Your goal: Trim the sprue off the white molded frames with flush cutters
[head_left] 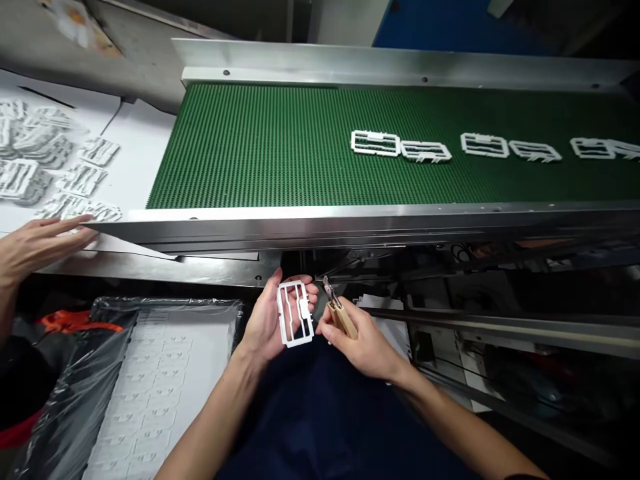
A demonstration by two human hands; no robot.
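In my left hand (pixel 267 317) lies a white plastic frame (pixel 305 310) with long slots, the palm under it and the fingers curled at its far edge. My right hand (pixel 367 340) is wrapped round the tan handles of small cutting pliers (pixel 339 312). Their metal jaws point up and away, just right of the frame and apart from it. Beyond both hands, several similar white frames (pixel 375 143) lie in a row on the green ribbed belt (pixel 240 147).
The belt's metal side rail (pixel 300 227) runs across in front of my hands. At the left, another person's hand (pixel 45 247) rests by a pile of white parts (pixel 35 137). A plastic-lined box (pixel 205 360) holding rows of parts stands lower left.
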